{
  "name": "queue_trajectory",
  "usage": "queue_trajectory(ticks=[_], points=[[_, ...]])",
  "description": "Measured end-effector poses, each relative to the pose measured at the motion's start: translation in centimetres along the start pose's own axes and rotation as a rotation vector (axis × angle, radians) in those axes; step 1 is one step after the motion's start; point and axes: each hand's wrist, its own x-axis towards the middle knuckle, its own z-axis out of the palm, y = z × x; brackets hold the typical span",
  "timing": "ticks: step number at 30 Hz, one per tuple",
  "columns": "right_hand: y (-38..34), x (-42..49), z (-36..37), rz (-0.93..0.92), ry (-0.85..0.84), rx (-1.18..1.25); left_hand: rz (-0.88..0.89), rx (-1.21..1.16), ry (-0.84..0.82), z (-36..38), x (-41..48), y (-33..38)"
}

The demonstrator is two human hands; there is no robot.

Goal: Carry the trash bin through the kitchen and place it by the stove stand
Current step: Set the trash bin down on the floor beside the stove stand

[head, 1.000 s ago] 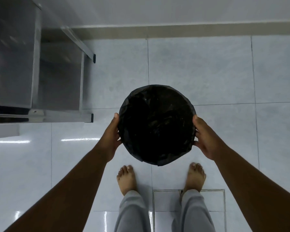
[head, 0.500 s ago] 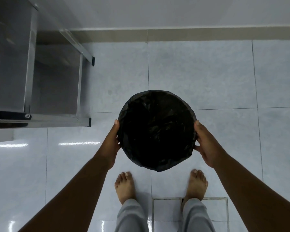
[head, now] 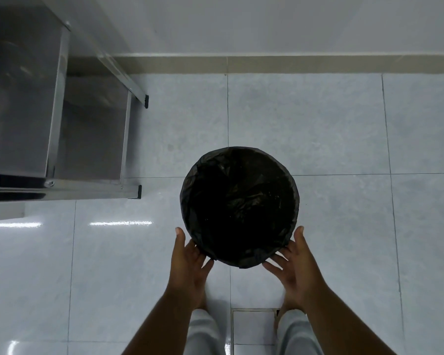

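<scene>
A round trash bin (head: 239,206) lined with a black bag sits low over the grey tiled floor, seemingly resting on it, to the right of the stainless steel stove stand (head: 92,188). My left hand (head: 190,267) is at the bin's near left rim, fingers spread, thumb raised. On the near right rim my right hand (head: 297,265) is spread the same way. Fingertips of both hands lie at or just off the bag's edge; neither hand wraps the bin.
The stand's two black-capped feet (head: 139,192) stand left of the bin. A beige skirting (head: 292,64) and white wall run along the far side. A square floor drain cover (head: 254,326) lies between my legs.
The bin has gone down and away from me toward the floor. Both hands have slid from its sides to its near rim and spread their fingers.
</scene>
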Motion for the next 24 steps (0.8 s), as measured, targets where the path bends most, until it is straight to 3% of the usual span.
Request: queue_trajectory(ticks=[8, 24], points=[[-4.2, 2.7, 2.2, -0.055, -0.025, 0.053, 0.079, 0.048, -0.051, 2.8, 2.6, 4.4], [-21.5, 12.5, 12.6, -0.244, -0.161, -0.004, 0.301, 0.249, -0.184, 15.4, 11.1, 21.6]])
